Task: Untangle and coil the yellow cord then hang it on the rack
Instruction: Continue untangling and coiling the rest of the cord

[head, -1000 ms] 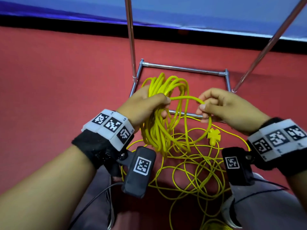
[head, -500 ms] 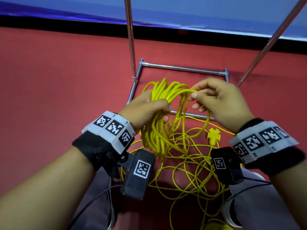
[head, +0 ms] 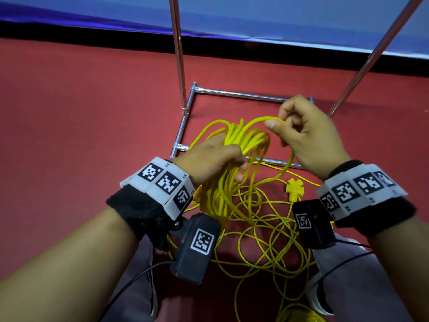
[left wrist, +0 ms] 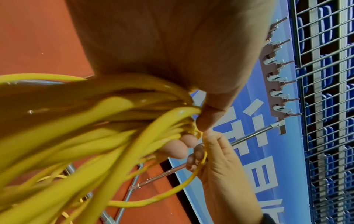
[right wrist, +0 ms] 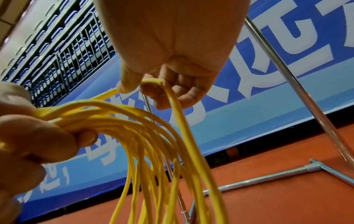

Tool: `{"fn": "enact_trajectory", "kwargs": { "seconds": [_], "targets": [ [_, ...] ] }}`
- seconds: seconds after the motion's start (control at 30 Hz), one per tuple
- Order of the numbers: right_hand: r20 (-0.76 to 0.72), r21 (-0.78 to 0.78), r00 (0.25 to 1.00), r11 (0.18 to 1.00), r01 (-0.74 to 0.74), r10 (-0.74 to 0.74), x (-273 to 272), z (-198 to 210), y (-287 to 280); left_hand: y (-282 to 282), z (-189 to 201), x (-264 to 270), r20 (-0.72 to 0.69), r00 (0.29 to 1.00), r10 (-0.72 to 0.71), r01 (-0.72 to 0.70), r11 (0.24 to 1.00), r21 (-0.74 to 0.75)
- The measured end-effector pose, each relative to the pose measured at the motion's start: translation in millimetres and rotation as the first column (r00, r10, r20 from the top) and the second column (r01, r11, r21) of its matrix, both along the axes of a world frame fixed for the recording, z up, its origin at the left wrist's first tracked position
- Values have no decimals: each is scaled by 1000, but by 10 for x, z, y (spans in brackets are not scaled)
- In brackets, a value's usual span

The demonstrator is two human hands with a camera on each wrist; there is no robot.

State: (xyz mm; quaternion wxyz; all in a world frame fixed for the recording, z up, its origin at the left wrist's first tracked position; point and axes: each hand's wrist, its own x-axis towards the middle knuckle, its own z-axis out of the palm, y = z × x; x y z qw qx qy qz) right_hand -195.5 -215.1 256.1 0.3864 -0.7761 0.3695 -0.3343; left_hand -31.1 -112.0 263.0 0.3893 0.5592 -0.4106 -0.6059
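Head view shows your left hand point(head: 209, 156) at the middle of the picture, with its fingers curled around a bundle of loops of the yellow cord point(head: 234, 145). The bundle rises above the fist toward 12 o'clock and hangs down below it toward 6 o'clock. Your right hand point(head: 308, 135) is at 2 o'clock from the left one, a little higher, and it pinches one single strand of the same cord between the thumb and the curled fingers. This strand goes in an arc from the pinch to the top of the bundle, and another part drops from the right hand toward 5 o'clock.

Below your hands, at 6 o'clock, the remaining cord lies in loose crossing loops on the red floor point(head: 81, 126). The yellow plug point(head: 294, 189) lies there too, near your right wrist.

Behind the hands, from 11 to 1 o'clock, stands the metal rack point(head: 243, 94): its base bars lie on the floor and two thin poles go up out of the picture.

Left wrist view shows the hooks point(left wrist: 277, 78) on a board high on the rack, in front of a blue banner point(left wrist: 249, 151).

Right wrist view confirms the pinch: thumb and fingers point(right wrist: 184, 94) close on the strand, the left fist point(right wrist: 34, 133) holds the bundle at 9 o'clock.
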Motion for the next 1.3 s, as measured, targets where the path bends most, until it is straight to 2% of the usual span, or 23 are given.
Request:
{"fn": "enact_trajectory", "kwargs": {
  "seconds": [0.17, 0.23, 0.33, 0.4, 0.5, 0.57, 0.67, 0.73, 0.87, 1.03, 1.1, 1.17, 1.23, 1.3],
  "targets": [
    [-96, -14, 995, 1000, 24, -25, -80, -83, -105, -28, 15, -3, -107, 994, -10, 11, 1000, 3],
    [-181, -95, 983, 995, 23, -40, -153, -94, -138, -29, 26, 3, -163, 987, 4, -5, 1000, -3],
    [-369, -249, 926, 968, -13, -82, -237, -160, -156, -23, 41, 1, -185, 983, -9, 6, 1000, -17],
    [-419, -251, 905, 967, -35, -76, -244, -238, -139, -11, 74, -6, -188, 982, -36, 32, 999, -27],
    [-409, -118, 910, 993, 18, -65, -213, -391, -136, 1, 120, 17, -184, 982, -40, 35, 999, -35],
    [-407, 55, 914, 998, 23, 1, -211, -537, -153, 4, 138, 60, -177, 984, -19, 11, 999, -44],
    [-410, 306, 894, 951, -50, 180, -227, -711, -92, -2, 180, 127, -218, 974, 61, -80, 993, -81],
    [-365, 386, 904, 920, -72, 224, -224, -757, -35, -4, 218, 164, -225, 969, 98, -127, 985, -118],
    [-271, 504, 945, 863, -24, 185, -195, -713, -19, -9, 232, 213, -256, 953, 160, -204, 966, -156],
    [-171, 600, 985, 794, 96, 11, -141, -664, 17, -23, 200, 214, -279, 932, 229, -289, 937, -196],
    [-251, 485, 968, 867, 117, 10, -135, -650, 23, -23, 168, 184, -249, 940, 233, -286, 937, -201],
    [-433, 190, 901, 975, 117, -23, -139, -618, 31, -31, 113, 147, -191, 952, 240, -277, 939, -201],
    [-567, -66, 822, 998, 24, -57, -142, -543, 55, -35, 62, 104, -142, 957, 252, -277, 939, -205],
    [-644, -123, 764, 990, -70, -27, -135, -454, 93, -43, 27, 49, -114, 955, 272, -291, 933, -213]
  ]
}}
